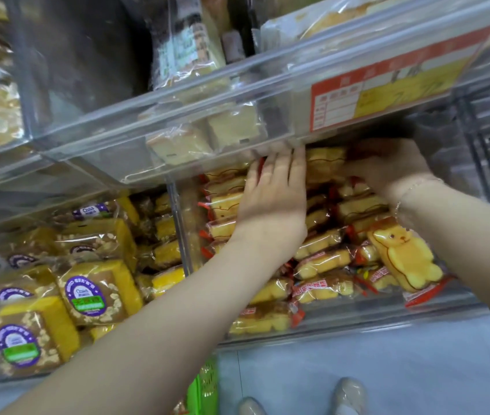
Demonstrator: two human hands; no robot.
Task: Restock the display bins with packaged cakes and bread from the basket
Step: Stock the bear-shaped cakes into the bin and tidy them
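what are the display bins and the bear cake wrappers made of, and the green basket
Display bin: clear rigid plastic, likely acrylic; contents show through and the edges catch glare.
Bear cake wrapper: thin glossy film, crinkled, with red printed ends.
Green basket: looks like moulded plastic with a perforated wall; only partly in view.

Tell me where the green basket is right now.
In the head view, the green basket sits on the floor at the bottom centre, below the clear bins, just under the left forearm and left of the person's shoes.
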